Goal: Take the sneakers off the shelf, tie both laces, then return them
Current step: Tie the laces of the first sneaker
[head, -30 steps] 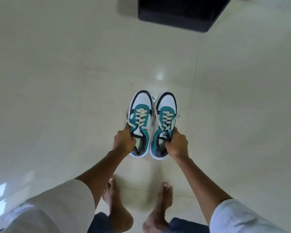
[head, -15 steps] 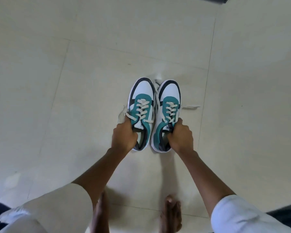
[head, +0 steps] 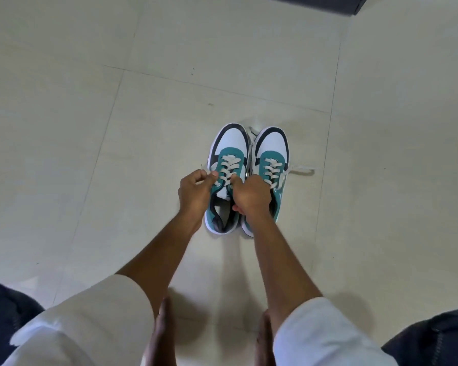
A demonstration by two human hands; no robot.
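Head view: the pair of sneakers stands side by side on the tiled floor, toes toward 12 o'clock, just past the person's bare feet. The left sneaker has both hands at its laces. The left hand is closed in a pinch on a lace end drawn out toward 9 o'clock. The right hand is curled narrow over the tongue area and seems to grip the other end, though its fingers hide the lace itself. The right sneaker sits touching its mate, untied, with one loose lace trailing on the floor toward 3 o'clock. A dark corner, possibly the shelf, shows at about 1 o'clock, well apart from the shoes.

Risks from here, as I judge them: uneven tension between the two ends could leave a slack knot; a pull too far toward 9 o'clock could drag the shoe sideways; the right wrist, lying over the other shoe, could nudge it or catch its trailing lace.
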